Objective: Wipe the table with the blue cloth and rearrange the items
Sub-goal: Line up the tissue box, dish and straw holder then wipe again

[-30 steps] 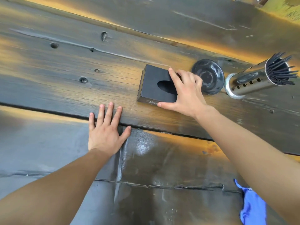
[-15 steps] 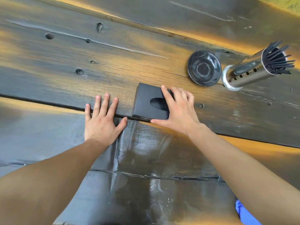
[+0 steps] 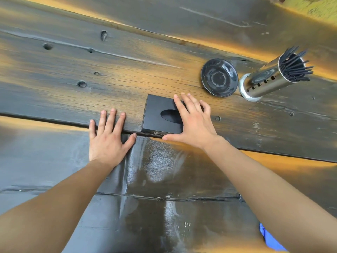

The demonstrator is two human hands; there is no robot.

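Observation:
A black square tissue box (image 3: 156,115) with an oval slot lies on the dark wooden table (image 3: 91,83), at the gap between two planks. My right hand (image 3: 193,121) rests on its right half, fingers spread over the top and thumb along its near edge. My left hand (image 3: 107,137) lies flat on the table just left of the box, fingers apart, holding nothing. The blue cloth (image 3: 271,240) shows only as a corner at the bottom right, mostly hidden under my right forearm.
A black saucer (image 3: 219,77) sits beyond the box to the right. Touching it, a steel holder (image 3: 262,81) full of black sticks stands at the far right. The near planks are wet and shiny.
My right hand has slid the tissue box toward me, away from the saucer, to the plank gap. My left hand has stayed flat in place.

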